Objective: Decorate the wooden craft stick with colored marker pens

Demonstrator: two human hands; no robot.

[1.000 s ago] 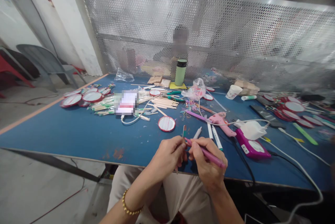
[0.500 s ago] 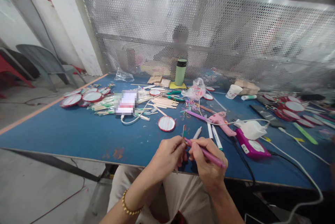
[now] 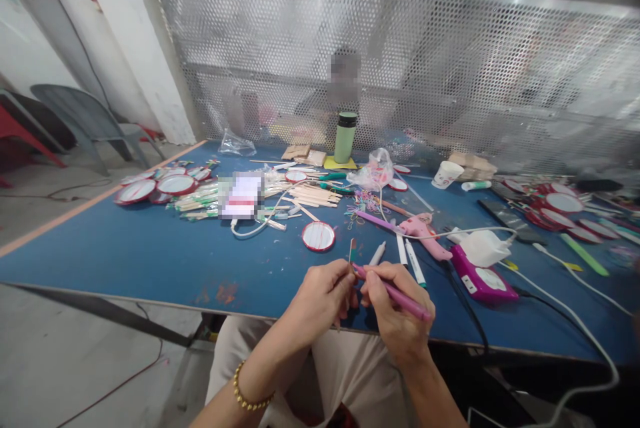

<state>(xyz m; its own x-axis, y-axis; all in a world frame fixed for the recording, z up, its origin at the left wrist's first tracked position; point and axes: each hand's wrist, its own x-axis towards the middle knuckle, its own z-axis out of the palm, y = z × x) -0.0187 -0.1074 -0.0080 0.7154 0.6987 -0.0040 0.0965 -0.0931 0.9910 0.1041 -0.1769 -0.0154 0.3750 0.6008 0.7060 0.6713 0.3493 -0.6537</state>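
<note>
My left hand (image 3: 327,291) pinches a thin wooden stick (image 3: 352,249) that stands upright, with reddish-brown and green colour near its top. In my right hand (image 3: 400,308) is a pink marker pen (image 3: 407,300), held like a writing pen, its tip close to the stick at my left fingertips. Whether the tip touches the stick cannot be made out. Just beyond my hands lie a grey marker (image 3: 379,255) and a white marker with a green end (image 3: 415,265). A round white disc with a red rim (image 3: 319,237) rests flat on the blue table (image 3: 165,261).
Left of centre, a phone (image 3: 243,196) on a cable lies over bundled sticks, near stacked red-rimmed discs (image 3: 176,185). To the right are a pink glue gun (image 3: 425,235), a magenta power strip (image 3: 480,278) and cables. A green bottle (image 3: 345,139) stands before the perforated metal screen (image 3: 280,35).
</note>
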